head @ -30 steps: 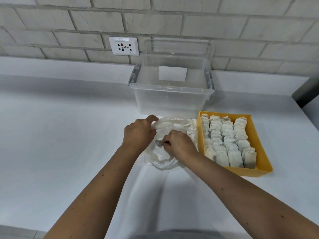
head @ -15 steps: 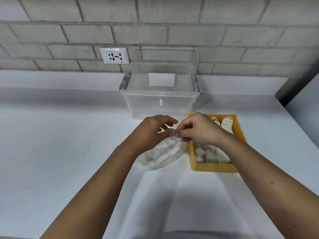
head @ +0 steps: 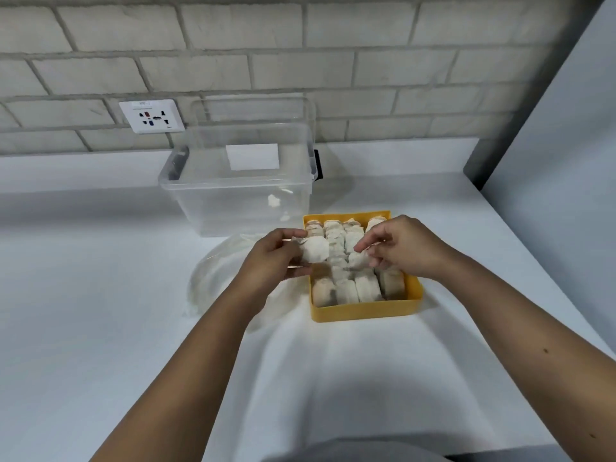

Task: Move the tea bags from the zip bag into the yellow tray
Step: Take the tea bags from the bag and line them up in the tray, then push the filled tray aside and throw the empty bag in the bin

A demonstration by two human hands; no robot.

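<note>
Forearms reach in from the near edge over the white surface (head: 100,311). Beyond them sits the yellow tray (head: 363,311), packed with tea bags (head: 366,288) in rows running away from the viewer. The left grip (head: 276,258) pinches a single tea bag (head: 315,250) between thumb and fingers above the tray's left edge, flat face toward the camera (nearly square, so its long axis is hard to call). The right grip (head: 400,248) curls down onto the tray's bags; whether it grasps one I cannot tell. The zip bag (head: 206,278) lies slack left of the tray. Behind stand a clear box (head: 233,201) and a wall socket (head: 151,115).
</note>
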